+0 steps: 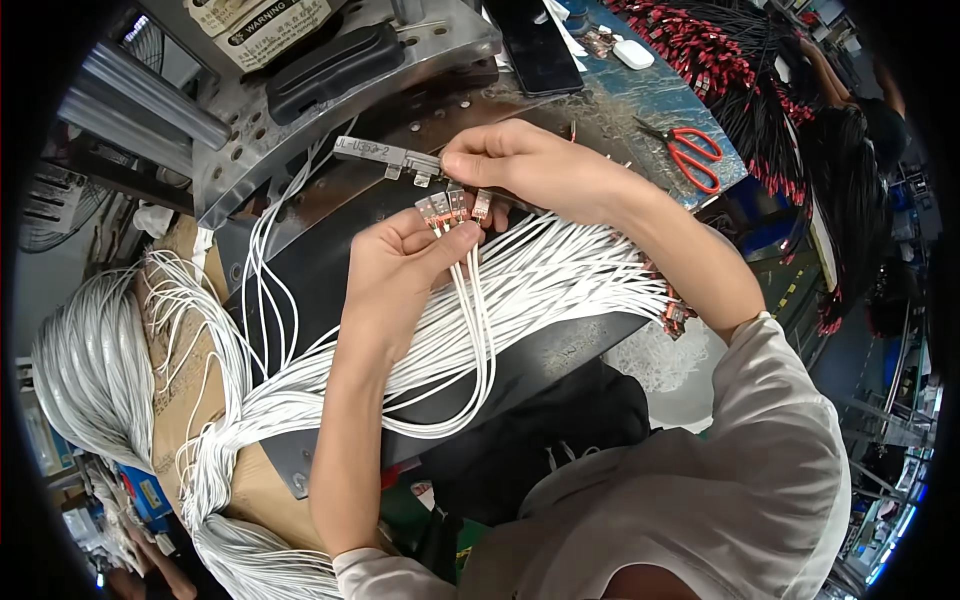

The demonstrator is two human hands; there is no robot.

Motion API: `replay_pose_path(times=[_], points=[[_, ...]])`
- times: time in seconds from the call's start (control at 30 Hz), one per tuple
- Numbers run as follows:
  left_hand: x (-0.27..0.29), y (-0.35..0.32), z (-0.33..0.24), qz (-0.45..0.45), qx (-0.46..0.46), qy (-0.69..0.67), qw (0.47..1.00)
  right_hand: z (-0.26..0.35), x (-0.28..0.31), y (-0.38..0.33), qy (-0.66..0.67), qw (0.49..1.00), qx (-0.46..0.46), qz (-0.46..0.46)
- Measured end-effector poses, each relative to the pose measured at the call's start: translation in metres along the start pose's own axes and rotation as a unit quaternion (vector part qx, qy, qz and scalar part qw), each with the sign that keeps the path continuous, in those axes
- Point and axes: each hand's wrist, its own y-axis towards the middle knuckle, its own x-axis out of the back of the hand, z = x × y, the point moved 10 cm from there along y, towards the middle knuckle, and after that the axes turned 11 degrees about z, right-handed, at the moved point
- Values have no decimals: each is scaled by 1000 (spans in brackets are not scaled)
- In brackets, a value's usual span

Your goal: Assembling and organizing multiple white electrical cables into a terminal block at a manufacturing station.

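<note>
White cables (560,275) fan in a thick bundle across the black work plate (330,280). Above it, the left hand (400,265) pinches a few cable ends with small copper-coloured connectors (447,208) between thumb and fingers. The right hand (520,165) closes on a connector beside the metal fixture bar (385,153). Red-handled scissors (693,155) lie well apart.

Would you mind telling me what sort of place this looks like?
Most likely a cable assembly workstation in a factory. Both hands, left and right, hold small connectors on white cables; a metal fixture, red scissors and bundled black-and-red cables lie nearby.
</note>
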Motion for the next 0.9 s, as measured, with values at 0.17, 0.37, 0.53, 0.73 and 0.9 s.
replay_pose_path(times=[0.17,0.37,0.53,0.73,0.9], points=[[1,-1,6,11,7,4,1000,3,7,-6,-32,999,-5,-20],[6,-2,6,0,3,-22,1000,11,0,-3,-82,996,30,-3],[8,-8,4,-19,5,-25,999,13,7,-5,-61,997,44,11],[6,-9,4,-21,-2,-64,998,10,1,-6,-75,996,27,26],[6,-9,-1,13,10,-61,998,13,5,-6,-74,997,14,24]])
